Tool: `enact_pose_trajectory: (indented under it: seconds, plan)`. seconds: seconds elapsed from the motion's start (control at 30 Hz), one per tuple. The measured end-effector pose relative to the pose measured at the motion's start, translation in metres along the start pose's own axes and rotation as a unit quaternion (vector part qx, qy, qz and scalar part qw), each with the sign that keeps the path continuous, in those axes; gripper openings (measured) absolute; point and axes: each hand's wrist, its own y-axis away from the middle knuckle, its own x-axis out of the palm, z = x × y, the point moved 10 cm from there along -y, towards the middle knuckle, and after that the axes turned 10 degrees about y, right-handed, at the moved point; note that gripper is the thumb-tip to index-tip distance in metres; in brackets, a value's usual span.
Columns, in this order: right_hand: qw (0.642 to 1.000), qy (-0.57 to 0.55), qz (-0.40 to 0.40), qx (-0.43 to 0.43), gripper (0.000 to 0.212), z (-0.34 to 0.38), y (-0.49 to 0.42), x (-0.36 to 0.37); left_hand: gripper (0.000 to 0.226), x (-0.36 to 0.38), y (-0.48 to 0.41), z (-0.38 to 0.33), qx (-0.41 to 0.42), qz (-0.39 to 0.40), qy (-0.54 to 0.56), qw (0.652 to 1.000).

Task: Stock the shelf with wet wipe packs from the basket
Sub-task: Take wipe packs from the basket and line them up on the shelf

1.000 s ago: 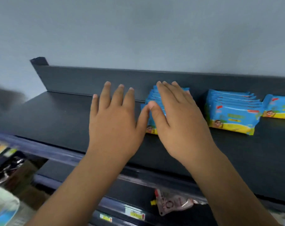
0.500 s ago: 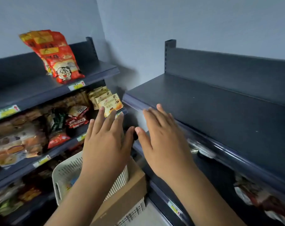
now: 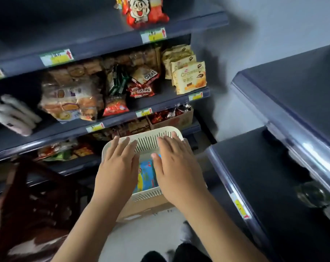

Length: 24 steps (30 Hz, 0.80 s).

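A cream slotted basket rests on a cardboard box on the floor below me. Blue and yellow wet wipe packs lie inside it, showing between my hands. My left hand hovers flat over the basket's left side, fingers spread, holding nothing. My right hand hovers flat over its right side, fingers apart and empty too. The dark shelf that bears the stocked packs runs along the right; the packs on it are out of view.
A snack rack filled with bread, biscuits and a red bag fills the left and centre. A dark wooden chair stands at lower left. A lower dark shelf juts out at right. Pale floor lies below the box.
My view has swung from the shelf's wipe packs down and left to the basket. Both hands have left the stacked packs and now hover empty over the basket.
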Motion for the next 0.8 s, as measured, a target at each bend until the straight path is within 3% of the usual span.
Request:
enact_pose_trajectory:
  seconds: [0.17, 0.3, 0.43, 0.7, 0.8]
  plan:
    - [0.991, 0.002, 0.131, -0.02, 0.049, -0.015, -0.036, 0.096, 0.044, 0.074, -0.021, 0.085, -0.137, 0.067, 0.066, 0.986]
    - [0.977, -0.014, 0.206, 0.053, 0.044, -0.046, -0.054, 0.179, 0.051, 0.138, -0.025, 0.146, -0.283, 0.115, 0.105, 0.946]
    - [0.962, 0.002, 0.243, 0.127, 0.049, -0.075, -0.065, 0.251, 0.075, 0.188, -0.02, 0.202, -0.409, 0.131, 0.098, 0.898]
    - [0.921, 0.081, 0.306, 0.228, 0.077, -0.1, -0.089, 0.319, 0.127, 0.227, -0.04, 0.254, -0.479, 0.118, 0.076, 0.867]
    - [0.897, 0.122, 0.336, 0.262, 0.08, -0.114, -0.093, 0.323, 0.12, 0.225, -0.042, 0.26, -0.49, 0.098, 0.053, 0.865]
